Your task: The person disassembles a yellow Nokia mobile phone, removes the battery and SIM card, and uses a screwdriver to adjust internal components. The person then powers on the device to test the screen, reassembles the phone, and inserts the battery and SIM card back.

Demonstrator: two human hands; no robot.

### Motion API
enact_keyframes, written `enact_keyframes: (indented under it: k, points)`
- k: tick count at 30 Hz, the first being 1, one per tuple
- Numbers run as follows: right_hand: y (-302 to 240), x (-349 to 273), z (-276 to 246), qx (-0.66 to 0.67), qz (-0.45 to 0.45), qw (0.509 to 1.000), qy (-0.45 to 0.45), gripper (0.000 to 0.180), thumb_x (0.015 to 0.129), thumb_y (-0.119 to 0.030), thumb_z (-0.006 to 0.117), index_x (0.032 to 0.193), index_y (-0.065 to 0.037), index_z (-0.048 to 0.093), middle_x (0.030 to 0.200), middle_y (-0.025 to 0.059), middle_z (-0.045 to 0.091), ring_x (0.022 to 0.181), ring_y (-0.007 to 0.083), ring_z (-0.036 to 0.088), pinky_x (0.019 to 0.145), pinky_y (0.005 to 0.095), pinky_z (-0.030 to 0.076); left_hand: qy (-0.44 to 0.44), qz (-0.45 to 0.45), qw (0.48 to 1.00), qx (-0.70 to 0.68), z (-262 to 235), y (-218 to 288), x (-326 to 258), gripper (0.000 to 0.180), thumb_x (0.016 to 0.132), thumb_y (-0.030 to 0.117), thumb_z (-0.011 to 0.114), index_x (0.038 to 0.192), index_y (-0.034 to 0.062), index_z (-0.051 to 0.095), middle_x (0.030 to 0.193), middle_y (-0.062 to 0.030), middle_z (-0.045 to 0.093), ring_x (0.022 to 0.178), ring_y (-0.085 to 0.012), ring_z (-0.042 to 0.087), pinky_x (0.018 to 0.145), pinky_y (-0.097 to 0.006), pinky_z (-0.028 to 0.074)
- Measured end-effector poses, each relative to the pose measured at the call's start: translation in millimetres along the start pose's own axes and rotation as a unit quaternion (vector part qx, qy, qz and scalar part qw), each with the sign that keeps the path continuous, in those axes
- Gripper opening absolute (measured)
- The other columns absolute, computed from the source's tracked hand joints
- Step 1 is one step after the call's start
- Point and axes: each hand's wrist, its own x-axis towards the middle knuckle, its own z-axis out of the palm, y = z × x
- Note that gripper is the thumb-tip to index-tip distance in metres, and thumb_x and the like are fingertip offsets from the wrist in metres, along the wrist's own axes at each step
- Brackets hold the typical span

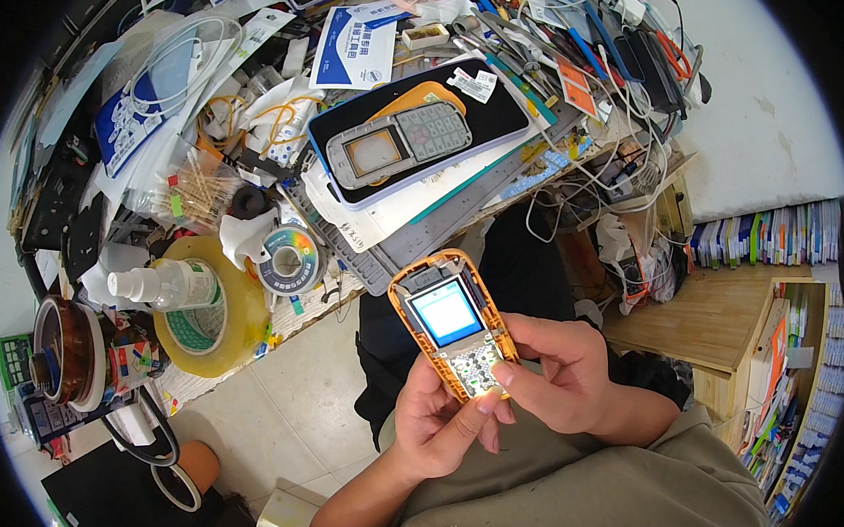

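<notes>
Between my two hands is an opened mobile phone (446,312) with an orange frame, its small screen lit white and blue. Below the screen its bare keypad board shows. My left hand (442,425) wraps the lower left side, thumb at the bottom edge. My right hand (560,376) grips the lower right side, with its thumb pressed on the keypad board. On the bench beyond lies a grey phone front cover with keypad (432,132). It rests over an orange cover (404,99) on a large black smartphone (495,116).
A roll of clear tape (246,335), a spray bottle (170,284) and a solder spool (290,260) stand at the bench's left. Tools and cables (611,53) crowd the back right. A wooden cabinet (702,320) with packed sleeves stands at the right.
</notes>
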Motion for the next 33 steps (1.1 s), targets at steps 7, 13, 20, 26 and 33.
enact_keyframes:
  k: [7, 13, 20, 26, 33]
  points:
    - [3, 2, 2, -0.005, -0.017, 1.000, 0.006, 0.039, 0.096, -0.008, 0.058, 0.133, 0.007, 0.055, 0.103, 0.0129, 0.070, 0.090, 0.0112, 0.067, 0.075, 0.0243, 0.053, 0.005, 0.002, 1.000, 0.001, 0, 0, 0, 0.045, 0.099, -0.003, 0.051, 0.140, 0.0009, 0.033, 0.101, -0.0157, 0.063, 0.077, -0.0152, 0.066, 0.053, -0.024, 0.056]
    - [2, 2, 2, 0.007, 0.003, 1.000, -0.001, 0.038, 0.097, -0.008, 0.058, 0.132, 0.007, 0.056, 0.101, 0.0122, 0.070, 0.087, 0.0107, 0.067, 0.073, 0.0241, 0.052, 0.004, 0.004, 1.000, 0.004, -1, 1, 0, 0.045, 0.099, -0.003, 0.052, 0.140, 0.0010, 0.033, 0.101, -0.0154, 0.062, 0.077, -0.0149, 0.066, 0.054, -0.024, 0.056]
    - [4, 3, 1, 0.009, 0.022, 1.000, -0.005, 0.039, 0.096, -0.006, 0.058, 0.133, 0.007, 0.055, 0.101, 0.0117, 0.070, 0.087, 0.0092, 0.065, 0.072, 0.0236, 0.051, 0.010, 0.003, 1.000, -0.005, -1, 2, 1, 0.046, 0.098, -0.005, 0.051, 0.140, 0.0002, 0.033, 0.106, -0.0153, 0.061, 0.080, -0.0153, 0.066, 0.056, -0.025, 0.057]
    - [4, 6, 1, 0.058, 0.051, 0.997, -0.009, 0.039, 0.096, -0.004, 0.058, 0.134, 0.007, 0.054, 0.104, 0.0115, 0.070, 0.093, 0.0105, 0.066, 0.078, 0.0246, 0.052, 0.009, 0.005, 1.000, 0.012, -4, 5, -2, 0.048, 0.096, -0.008, 0.050, 0.141, -0.0025, 0.032, 0.112, -0.0169, 0.061, 0.082, -0.0162, 0.067, 0.059, -0.026, 0.059]
    - [-2, 12, 0, 0.112, 0.074, 0.991, -0.019, 0.042, 0.098, -0.003, 0.057, 0.138, 0.007, 0.050, 0.114, 0.0121, 0.068, 0.104, 0.0126, 0.065, 0.088, 0.0258, 0.051, 0.137, 0.098, 0.980, 0.103, -19, 15, -2, 0.051, 0.104, 0.030, 0.045, 0.140, -0.0068, 0.039, 0.094, -0.0149, 0.066, 0.069, -0.0136, 0.062, 0.052, -0.024, 0.050]
